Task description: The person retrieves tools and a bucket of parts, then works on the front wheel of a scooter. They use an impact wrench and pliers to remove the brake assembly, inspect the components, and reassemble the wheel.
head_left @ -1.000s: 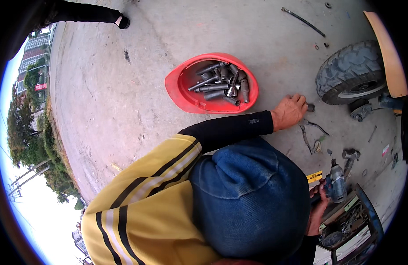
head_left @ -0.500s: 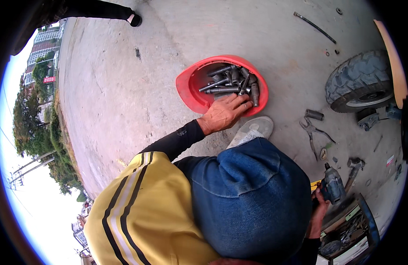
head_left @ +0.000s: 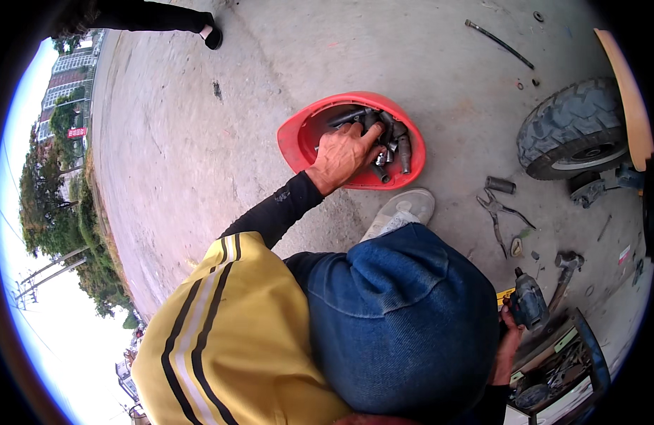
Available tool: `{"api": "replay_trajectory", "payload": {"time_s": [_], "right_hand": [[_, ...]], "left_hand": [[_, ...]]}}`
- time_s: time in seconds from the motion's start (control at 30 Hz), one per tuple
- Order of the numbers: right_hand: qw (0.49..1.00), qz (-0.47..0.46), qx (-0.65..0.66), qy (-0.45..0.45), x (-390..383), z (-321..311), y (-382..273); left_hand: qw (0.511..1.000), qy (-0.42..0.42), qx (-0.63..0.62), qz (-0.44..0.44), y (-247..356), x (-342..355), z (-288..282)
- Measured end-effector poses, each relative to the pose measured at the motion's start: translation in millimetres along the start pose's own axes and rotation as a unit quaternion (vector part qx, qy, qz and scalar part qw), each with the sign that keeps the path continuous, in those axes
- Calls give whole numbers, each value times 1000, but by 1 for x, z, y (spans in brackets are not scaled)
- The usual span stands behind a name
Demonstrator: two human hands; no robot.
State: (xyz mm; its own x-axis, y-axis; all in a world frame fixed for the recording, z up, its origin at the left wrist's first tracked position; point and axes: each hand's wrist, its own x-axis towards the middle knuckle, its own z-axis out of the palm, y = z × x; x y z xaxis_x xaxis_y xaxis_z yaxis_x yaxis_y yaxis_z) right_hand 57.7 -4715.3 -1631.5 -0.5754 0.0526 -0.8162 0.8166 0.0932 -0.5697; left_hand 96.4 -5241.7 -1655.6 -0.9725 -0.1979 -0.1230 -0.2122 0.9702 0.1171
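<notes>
"Where's the left hand?"

"From my end, the left hand [head_left: 343,154] is down inside the upturned red helmet [head_left: 293,142], wrist crossing the near rim. Its fingers are half curled among the dark metal sockets [head_left: 405,152]; I can't tell whether they grip one."

"Much room in there?"

"Little, I'd say. The sockets crowd the right side, and the far rim stands just beyond the knuckles. The sockets I can see sit below the rim, and the top is open."

"And the right?"

"I see the right hand [head_left: 511,329] closed round the grip of a power tool [head_left: 531,303], nose pointing away from the body. The denim knee [head_left: 405,312] rises close on its left, a hammer [head_left: 570,261] lies just to its right, and the rim of the open toolbox [head_left: 592,340] comes up near it, so I find that side cramped."

"Outside the helmet?"

"A pale shoe [head_left: 403,209] stands just off the near rim. Farther right on the concrete ground [head_left: 199,177], I have a dark cylinder [head_left: 500,185] just beside spread pliers [head_left: 492,206]. A wide strip of concrete separates the helmet's right edge from the wheel [head_left: 564,127]. Leftward, a broader stretch runs from the peak to the ground's left edge; another person's foot [head_left: 213,37] is well apart, beyond the far rim."
</notes>
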Motion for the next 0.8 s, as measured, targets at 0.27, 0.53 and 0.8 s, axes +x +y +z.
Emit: {"api": "replay_trajectory", "payload": {"time_s": [0.27,0.53,0.8], "right_hand": [[1000,-1,24,2,-5,3,0],[1000,25,4,-1,1,1,-1],[1000,28,12,-1,4,0,-1]], "left_hand": [[984,115,-134,1,-28,-43,-9],[980,124,-143,-57,-40,-71,-21],[986,-21,40,-161,-49,-79,-12]]}}
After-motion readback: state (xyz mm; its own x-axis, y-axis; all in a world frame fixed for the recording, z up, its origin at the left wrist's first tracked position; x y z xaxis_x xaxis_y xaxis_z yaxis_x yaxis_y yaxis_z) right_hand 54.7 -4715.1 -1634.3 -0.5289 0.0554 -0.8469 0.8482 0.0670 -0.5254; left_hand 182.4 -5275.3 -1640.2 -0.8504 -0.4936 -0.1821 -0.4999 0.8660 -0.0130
